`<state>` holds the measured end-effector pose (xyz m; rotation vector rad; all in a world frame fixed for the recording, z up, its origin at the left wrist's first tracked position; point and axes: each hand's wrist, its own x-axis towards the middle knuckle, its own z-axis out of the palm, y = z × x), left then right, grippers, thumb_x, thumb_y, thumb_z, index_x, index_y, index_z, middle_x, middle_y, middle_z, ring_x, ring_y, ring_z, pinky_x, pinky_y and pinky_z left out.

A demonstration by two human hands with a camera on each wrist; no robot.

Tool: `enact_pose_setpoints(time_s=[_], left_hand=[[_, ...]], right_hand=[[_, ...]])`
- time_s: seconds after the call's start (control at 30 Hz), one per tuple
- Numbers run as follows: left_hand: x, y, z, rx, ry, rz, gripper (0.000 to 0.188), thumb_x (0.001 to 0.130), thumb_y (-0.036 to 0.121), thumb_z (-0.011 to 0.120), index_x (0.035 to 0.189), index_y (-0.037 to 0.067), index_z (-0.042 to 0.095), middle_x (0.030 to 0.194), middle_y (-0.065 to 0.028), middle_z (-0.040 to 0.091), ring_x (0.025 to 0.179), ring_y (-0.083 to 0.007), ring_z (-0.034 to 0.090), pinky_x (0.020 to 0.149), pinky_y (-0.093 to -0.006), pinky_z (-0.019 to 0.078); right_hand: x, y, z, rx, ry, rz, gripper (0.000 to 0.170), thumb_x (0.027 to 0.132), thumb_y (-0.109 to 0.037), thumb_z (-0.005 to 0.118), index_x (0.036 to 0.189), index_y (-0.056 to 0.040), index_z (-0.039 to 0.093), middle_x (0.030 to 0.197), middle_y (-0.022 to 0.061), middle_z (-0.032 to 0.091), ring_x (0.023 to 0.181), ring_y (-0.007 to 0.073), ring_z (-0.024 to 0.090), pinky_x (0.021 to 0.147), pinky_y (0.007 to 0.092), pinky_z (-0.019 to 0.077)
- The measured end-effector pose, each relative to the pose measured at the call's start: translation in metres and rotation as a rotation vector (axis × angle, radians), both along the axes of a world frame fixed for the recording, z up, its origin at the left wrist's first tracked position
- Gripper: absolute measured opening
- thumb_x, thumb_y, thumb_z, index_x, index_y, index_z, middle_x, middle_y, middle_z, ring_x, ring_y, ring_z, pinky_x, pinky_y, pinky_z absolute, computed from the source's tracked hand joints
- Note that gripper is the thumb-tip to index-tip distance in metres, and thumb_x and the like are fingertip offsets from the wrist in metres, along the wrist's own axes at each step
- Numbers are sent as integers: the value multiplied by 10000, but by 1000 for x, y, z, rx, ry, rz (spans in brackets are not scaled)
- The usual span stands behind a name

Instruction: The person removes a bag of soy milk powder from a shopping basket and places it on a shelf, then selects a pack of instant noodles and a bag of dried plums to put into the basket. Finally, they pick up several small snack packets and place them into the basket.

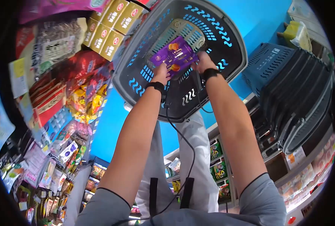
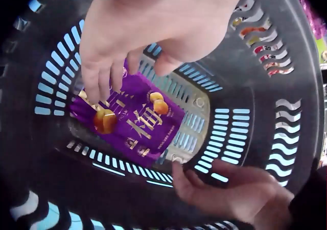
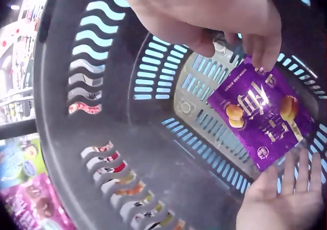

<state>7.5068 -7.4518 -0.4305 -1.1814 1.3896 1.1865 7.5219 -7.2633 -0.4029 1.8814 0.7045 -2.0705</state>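
A purple snack bag [image 1: 177,55] printed with orange-yellow fruit lies at the bottom of a dark grey shopping basket [image 1: 233,67]. My left hand [image 2: 153,25] hovers over one end of the bag, its fingers straight; in the right wrist view the palm of this left hand [image 3: 283,204] faces up beside the bag's edge. My right hand [image 3: 219,15] reaches in from the other side, with its fingertips right at the bag's corner. From the left wrist view, the right hand [image 2: 230,191] has loosely bent fingers close beside the bag.
Black straps with cables circle both wrists, and one cable [image 1: 186,139] hangs across the basket's near rim. Shelves of packaged snacks [image 1: 86,100] and gold boxes [image 1: 112,28] stand on the left. Stacked dark baskets [image 1: 288,90] are at the right.
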Motion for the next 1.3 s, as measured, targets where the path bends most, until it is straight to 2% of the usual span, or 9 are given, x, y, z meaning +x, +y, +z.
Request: enact_pose_setpoints(time_s=[0.07, 0.1, 0.13, 0.3, 0.4, 0.67, 0.77, 1.17, 1.3], left_hand=[[10, -6, -34, -27, 2, -54, 525, 897, 369, 496, 1320, 69, 414, 1258, -148, 514, 1138, -336, 515, 936, -470, 434], [13, -5, -38, -21, -14, -79, 492, 890, 367, 503, 1283, 78, 444, 1210, -129, 526, 1085, -316, 529, 893, -459, 446], [21, -8, -48, -18, -34, -104, 459, 883, 364, 510, 1246, 86, 475, 1163, -110, 537, 1033, -296, 543, 850, -448, 458], [55, -12, -50, 35, -38, 67, 390, 889, 341, 512, 1219, 134, 499, 1099, -74, 552, 904, -241, 561, 742, -409, 496], [54, -6, -28, 56, -67, 159, 374, 900, 280, 510, 1229, 104, 482, 1109, -80, 552, 929, -243, 577, 717, -375, 545], [61, -5, -12, 23, -57, 308, 236, 850, 295, 556, 975, 95, 551, 883, -28, 568, 699, -170, 608, 544, -309, 519], [72, -13, 4, 205, -65, 440, 342, 879, 287, 513, 1136, 62, 493, 1142, -159, 520, 1028, -328, 543, 930, -461, 450], [102, -38, 247, 312, -74, 402, 882, 814, 448, 649, 1445, 42, 185, 1356, -219, 392, 1142, -372, 495, 995, -496, 409], [99, -72, 337, 330, 97, 256, 657, 905, 352, 530, 1411, 30, 261, 1327, -199, 459, 1132, -362, 529, 960, -469, 444]], right_hand=[[4, 3, -54, 350, 114, 743, 270, 888, -176, 479, 1081, -17, 580, 1107, 142, 641, 1008, 292, 628, 820, 389, 513], [11, 14, -122, 637, 116, 1548, 270, 861, -174, 544, 1052, 4, 616, 1063, 158, 671, 1061, 282, 627, 854, 334, 504], [-2, 11, -95, 742, 108, 1762, 306, 819, -170, 591, 1063, 14, 616, 1067, 170, 669, 1093, 300, 611, 880, 358, 495], [26, 2, -267, 732, 98, 1460, 409, 777, -165, 626, 1144, 12, 588, 1193, 207, 599, 1130, 347, 577, 942, 393, 473], [-10, -26, -167, 839, -320, 1310, 380, 774, -237, 667, 1098, -39, 636, 1102, 197, 638, 1147, 356, 543, 957, 397, 454], [-5, -49, -95, 1015, -218, 1495, 314, 799, -227, 634, 1083, -92, 640, 1172, 149, 586, 1083, 376, 563, 903, 445, 474], [13, -51, -77, 921, 85, 1358, 224, 821, -200, 603, 985, -50, 623, 1040, 213, 604, 943, 417, 597, 857, 462, 484], [110, -56, 214, 1011, 90, 800, 227, 820, -176, 650, 839, 6, 515, 752, 169, 580, 726, 355, 573, 668, 423, 450], [138, -39, 333, 928, 336, 582, 172, 872, -129, 614, 820, -2, 510, 740, 108, 595, 635, 185, 562, 593, 334, 453]])
